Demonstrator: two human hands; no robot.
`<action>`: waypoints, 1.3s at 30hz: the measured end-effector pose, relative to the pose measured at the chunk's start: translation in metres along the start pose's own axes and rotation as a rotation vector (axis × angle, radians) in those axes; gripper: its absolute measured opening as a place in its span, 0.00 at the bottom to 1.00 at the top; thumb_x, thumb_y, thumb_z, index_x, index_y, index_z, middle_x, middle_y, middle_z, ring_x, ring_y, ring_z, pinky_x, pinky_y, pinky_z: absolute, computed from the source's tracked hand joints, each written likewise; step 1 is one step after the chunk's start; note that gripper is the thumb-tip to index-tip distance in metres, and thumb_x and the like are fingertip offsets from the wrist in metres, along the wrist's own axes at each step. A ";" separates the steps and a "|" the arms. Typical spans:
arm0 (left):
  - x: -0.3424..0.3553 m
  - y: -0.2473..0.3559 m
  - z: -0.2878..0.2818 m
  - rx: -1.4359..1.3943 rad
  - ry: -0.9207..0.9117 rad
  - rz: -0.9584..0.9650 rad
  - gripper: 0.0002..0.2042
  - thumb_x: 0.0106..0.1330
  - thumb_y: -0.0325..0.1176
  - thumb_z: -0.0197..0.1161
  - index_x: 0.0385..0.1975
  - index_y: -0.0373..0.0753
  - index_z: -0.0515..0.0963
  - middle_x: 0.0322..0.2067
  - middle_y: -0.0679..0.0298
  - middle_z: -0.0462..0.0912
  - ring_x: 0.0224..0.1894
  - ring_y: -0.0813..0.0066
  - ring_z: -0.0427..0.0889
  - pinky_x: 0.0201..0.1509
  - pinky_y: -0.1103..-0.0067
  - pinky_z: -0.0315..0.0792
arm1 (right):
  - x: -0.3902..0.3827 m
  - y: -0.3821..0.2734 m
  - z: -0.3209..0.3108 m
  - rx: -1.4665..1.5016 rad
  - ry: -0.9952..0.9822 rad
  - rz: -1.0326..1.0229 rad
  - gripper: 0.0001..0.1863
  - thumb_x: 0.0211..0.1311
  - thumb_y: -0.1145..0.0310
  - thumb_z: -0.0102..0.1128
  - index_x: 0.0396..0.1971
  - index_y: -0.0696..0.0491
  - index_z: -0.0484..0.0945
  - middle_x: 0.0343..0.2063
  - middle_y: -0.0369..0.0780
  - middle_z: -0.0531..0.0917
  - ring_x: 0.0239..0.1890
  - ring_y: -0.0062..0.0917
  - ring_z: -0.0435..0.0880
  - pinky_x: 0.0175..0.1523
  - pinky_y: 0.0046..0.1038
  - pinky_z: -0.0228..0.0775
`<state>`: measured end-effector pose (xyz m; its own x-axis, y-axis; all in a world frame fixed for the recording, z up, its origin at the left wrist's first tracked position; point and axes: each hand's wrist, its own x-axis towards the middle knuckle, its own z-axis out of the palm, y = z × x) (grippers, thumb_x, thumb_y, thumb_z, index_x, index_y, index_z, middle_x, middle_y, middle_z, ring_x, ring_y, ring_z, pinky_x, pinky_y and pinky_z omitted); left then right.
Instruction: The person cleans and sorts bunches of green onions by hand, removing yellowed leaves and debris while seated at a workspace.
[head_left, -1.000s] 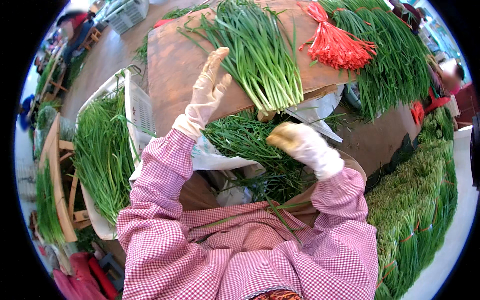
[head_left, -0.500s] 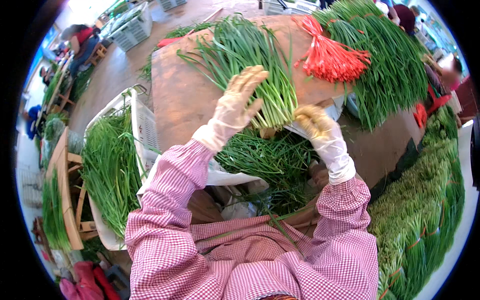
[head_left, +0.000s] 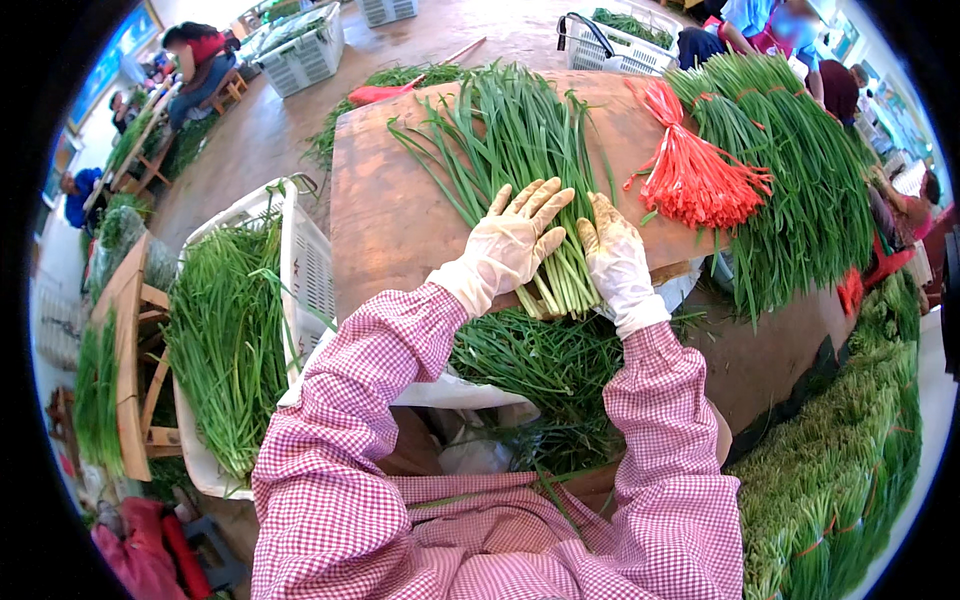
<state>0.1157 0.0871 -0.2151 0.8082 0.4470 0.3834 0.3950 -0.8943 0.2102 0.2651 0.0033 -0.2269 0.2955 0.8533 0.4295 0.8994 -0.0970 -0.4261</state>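
A loose bunch of long green garlic chives (head_left: pixel 510 130) lies on the wooden board (head_left: pixel 375 210), pale stem ends pointing toward me at the near edge. My left hand (head_left: pixel 513 240), in a cream-coloured glove, rests over the stems with its fingers spread. Along the right side of the stems, my right hand (head_left: pixel 612 250), gloved alike, has its fingers stretched forward and touches or nearly touches them. Neither hand is closed round the bunch. To the right on the board sits a bundle of red ties (head_left: pixel 700 170), gathered at the top.
Tied chive bundles (head_left: pixel 790 160) are heaped on the board's right end. More bundles (head_left: pixel 850 440) line the right side. Left stands a white crate (head_left: pixel 312 270) of loose chives. Chive scraps (head_left: pixel 540 360) lie below the board's near edge. Several people work farther off.
My right hand has come in from the near right corner to the side of the stems, its curled fingers now straight. My left hand has spread its fingers over the stems. The view has shifted.
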 end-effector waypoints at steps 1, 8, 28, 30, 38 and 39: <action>-0.001 0.000 0.000 -0.020 -0.002 -0.004 0.24 0.63 0.45 0.42 0.59 0.48 0.54 0.60 0.64 0.54 0.62 0.69 0.52 0.64 0.67 0.44 | -0.002 -0.001 0.002 -0.015 0.001 -0.005 0.21 0.59 0.60 0.44 0.50 0.56 0.65 0.49 0.48 0.69 0.52 0.36 0.67 0.56 0.35 0.55; 0.005 0.000 0.007 -0.056 -0.027 0.000 0.23 0.64 0.44 0.41 0.59 0.47 0.53 0.60 0.64 0.53 0.63 0.67 0.51 0.64 0.67 0.44 | -0.001 0.007 -0.001 0.119 -0.043 0.096 0.33 0.56 0.50 0.47 0.53 0.61 0.59 0.53 0.52 0.63 0.56 0.41 0.62 0.60 0.33 0.50; -0.013 0.004 -0.001 -0.711 0.300 -0.078 0.23 0.57 0.40 0.52 0.53 0.42 0.61 0.55 0.57 0.61 0.60 0.63 0.57 0.62 0.63 0.46 | 0.004 0.022 -0.008 0.216 -0.344 -0.011 0.36 0.58 0.55 0.50 0.60 0.55 0.46 0.59 0.47 0.55 0.61 0.32 0.52 0.62 0.26 0.45; -0.053 0.015 -0.029 -0.634 0.357 -0.048 0.24 0.56 0.39 0.54 0.53 0.43 0.61 0.55 0.58 0.61 0.60 0.63 0.57 0.61 0.61 0.47 | 0.015 0.026 -0.015 0.125 -0.386 0.021 0.37 0.58 0.51 0.48 0.60 0.56 0.47 0.60 0.47 0.53 0.62 0.32 0.51 0.63 0.26 0.43; -0.317 -0.049 -0.167 0.074 0.481 -0.571 0.30 0.49 0.40 0.61 0.53 0.40 0.61 0.53 0.55 0.64 0.55 0.59 0.62 0.60 0.70 0.54 | -0.013 -0.087 -0.054 0.778 -0.180 -0.175 0.31 0.62 0.50 0.39 0.57 0.58 0.56 0.55 0.44 0.63 0.57 0.28 0.62 0.58 0.28 0.53; -0.349 -0.060 -0.187 0.152 0.385 -0.760 0.38 0.49 0.54 0.59 0.56 0.38 0.56 0.55 0.52 0.59 0.59 0.58 0.56 0.62 0.68 0.51 | -0.023 -0.099 -0.053 0.812 -0.287 -0.186 0.29 0.62 0.51 0.37 0.54 0.60 0.60 0.52 0.43 0.67 0.54 0.26 0.66 0.55 0.26 0.56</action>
<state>-0.2715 -0.0121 -0.1927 0.1078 0.8754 0.4712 0.8447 -0.3306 0.4210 0.1862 -0.0337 -0.1526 -0.0239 0.9254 0.3781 0.3862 0.3574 -0.8503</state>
